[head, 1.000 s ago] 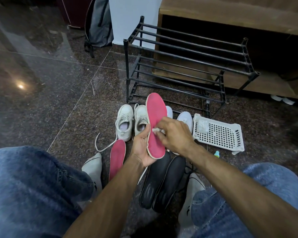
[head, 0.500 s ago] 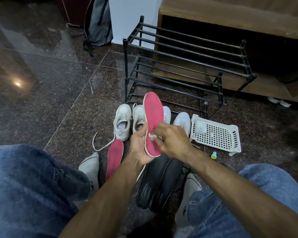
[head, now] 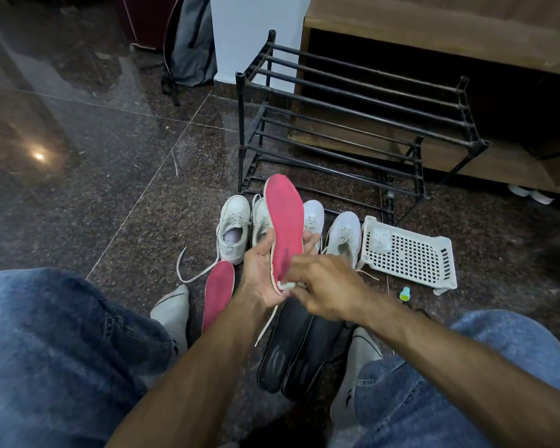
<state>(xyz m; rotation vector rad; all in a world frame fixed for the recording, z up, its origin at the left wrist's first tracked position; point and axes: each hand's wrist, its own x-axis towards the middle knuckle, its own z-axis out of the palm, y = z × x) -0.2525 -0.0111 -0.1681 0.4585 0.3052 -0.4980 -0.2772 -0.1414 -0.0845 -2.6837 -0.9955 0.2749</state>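
Observation:
My left hand (head: 260, 270) grips a pink insole (head: 283, 218) from underneath and holds it up, toe end pointing away. A dark damp streak shows near the insole's middle. My right hand (head: 327, 286) pinches a small white wipe (head: 286, 285) and presses it against the insole's heel end. A second pink insole (head: 218, 291) lies on the floor to the left. Two black insoles (head: 299, 347) lie side by side on the floor below my hands.
Several white sneakers (head: 235, 232) stand in a row before a black metal shoe rack (head: 346, 124). A white plastic basket (head: 408, 253) lies upturned at right, a small green-capped bottle (head: 404, 293) beside it. A loose white lace (head: 191, 270) lies left. My jeans-clad knees frame the scene.
My right hand has slid the wipe down the insole from its middle to the heel end, leaving a dark damp streak. The left hand keeps its hold.

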